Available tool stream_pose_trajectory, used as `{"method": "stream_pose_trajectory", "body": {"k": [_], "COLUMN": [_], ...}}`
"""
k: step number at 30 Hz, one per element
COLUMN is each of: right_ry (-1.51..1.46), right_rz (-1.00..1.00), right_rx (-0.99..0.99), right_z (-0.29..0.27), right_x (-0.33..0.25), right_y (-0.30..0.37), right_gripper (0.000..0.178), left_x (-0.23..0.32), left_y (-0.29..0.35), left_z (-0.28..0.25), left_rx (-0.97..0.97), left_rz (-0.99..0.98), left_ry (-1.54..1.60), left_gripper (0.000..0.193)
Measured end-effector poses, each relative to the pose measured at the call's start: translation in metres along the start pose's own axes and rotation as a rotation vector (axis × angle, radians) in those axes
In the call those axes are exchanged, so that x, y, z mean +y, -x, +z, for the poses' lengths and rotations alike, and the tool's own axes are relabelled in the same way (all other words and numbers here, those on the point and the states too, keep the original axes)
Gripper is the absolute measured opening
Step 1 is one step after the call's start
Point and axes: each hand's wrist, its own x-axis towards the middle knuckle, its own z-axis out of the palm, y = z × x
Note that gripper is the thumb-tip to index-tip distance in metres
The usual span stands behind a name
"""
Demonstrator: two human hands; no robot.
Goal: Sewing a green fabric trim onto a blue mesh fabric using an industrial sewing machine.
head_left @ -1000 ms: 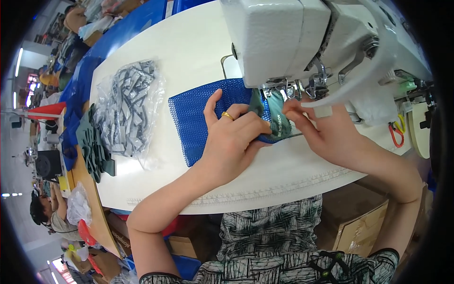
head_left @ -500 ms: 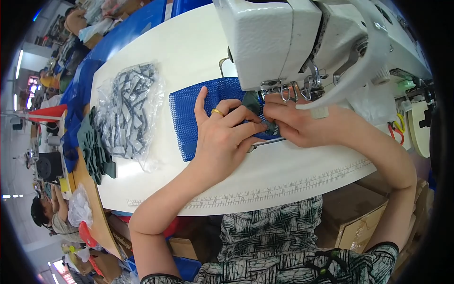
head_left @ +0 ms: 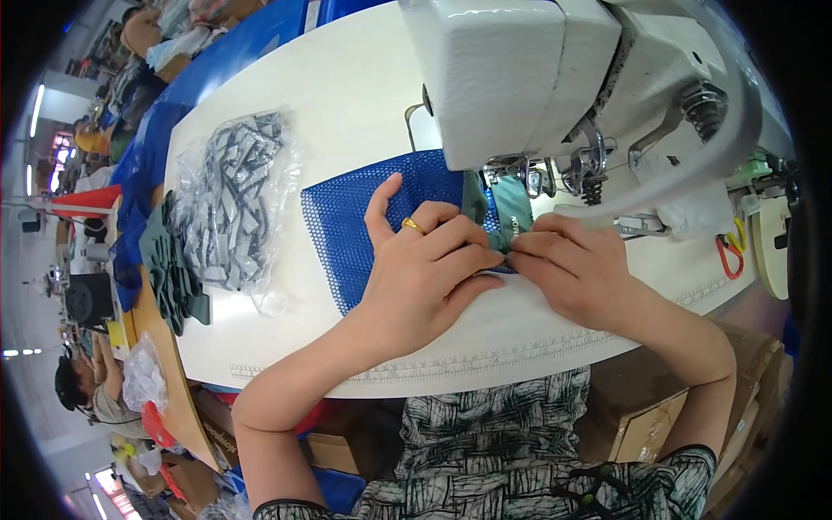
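A white table [head_left: 347, 95] spreads beneath everything, and the sewing machine [head_left: 511, 78] overhangs its far right part. The blue mesh cloth [head_left: 347, 225] lies flat at the machine's left, partly under the left hand [head_left: 425, 269], its right side running beneath the machine head. That hand's fingertips pinch the cloth's near right corner, little finger raised; the right hand [head_left: 576, 269] comes in opposite, fingertips gripping the near end of the green ribbon [head_left: 511, 199]. The ribbon lies just beyond both sets of fingertips, its long axis running away from the person toward the metal presser foot [head_left: 539, 178], about equally near either hand. Bare tabletop remains between the hands and the near edge, and left of the cloth; the machine closes off the far side.
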Motion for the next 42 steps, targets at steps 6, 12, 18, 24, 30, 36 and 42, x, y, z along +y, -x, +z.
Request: {"method": "stream_pose_trajectory", "body": {"k": [6, 12, 18, 24, 30, 36, 42], "right_ry": [-0.083, -0.243, -0.293, -0.223, -0.198, -0.099, -0.099], "right_rz": [0.035, 0.069, 0.131, 0.072, 0.091, 0.075, 0.069], "right_rx": [0.127, 0.020, -0.063, -0.055, -0.053, -0.021, -0.022], "right_z": [0.012, 0.010, -0.001, 0.002, 0.008, 0.008, 0.010], "right_x": [0.004, 0.010, 0.014, 0.012, 0.008, 0.005, 0.005], "right_y": [0.005, 0.002, -0.006, 0.000, 0.002, 0.002, 0.004], "right_gripper": [0.024, 0.017, 0.014, 0.013, 0.016, 0.019, 0.019], "left_x": [-0.001, -0.005, 0.000, 0.002, -0.003, -0.002, -0.002], "left_y": [-0.002, -0.008, -0.002, -0.002, -0.005, -0.002, -0.003], "left_z": [0.005, 0.003, 0.004, -0.001, -0.007, -0.004, -0.012], "left_rx": [0.016, 0.028, 0.018, -0.025, -0.089, -0.080, -0.132], "left_rz": [-0.067, -0.047, -0.044, -0.024, -0.022, -0.048, -0.003], "left_ry": [-0.005, -0.051, -0.049, -0.060, -0.073, -0.045, -0.077], "left_gripper": [0.020, 0.027, 0.031, 0.031, 0.031, 0.035, 0.041]}}
